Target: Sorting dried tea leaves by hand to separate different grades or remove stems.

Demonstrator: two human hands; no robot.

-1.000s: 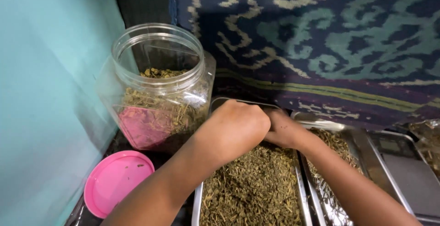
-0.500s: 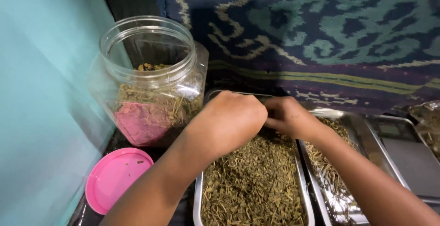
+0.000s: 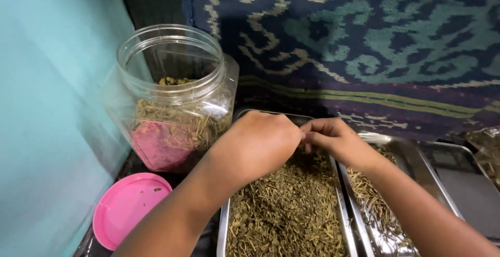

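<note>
Noted 1 clear plastic jar (image 3: 172, 101) at the back left, open-topped and part-filled with dried herb. Spotted 1 round pink lid (image 3: 130, 215) lying flat just in front of it, near the teal wall (image 3: 47, 106). Found a dark patterned cloth (image 3: 364, 43) hanging behind, and 2 more metal trays to the right: a shiny tray (image 3: 403, 155) with dried stalks, then a dull grey tray (image 3: 461, 181).

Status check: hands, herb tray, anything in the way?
Both hands, left and right, meet over dried herbs in steel tray. Grip hidden. Open jar alongside.
</note>
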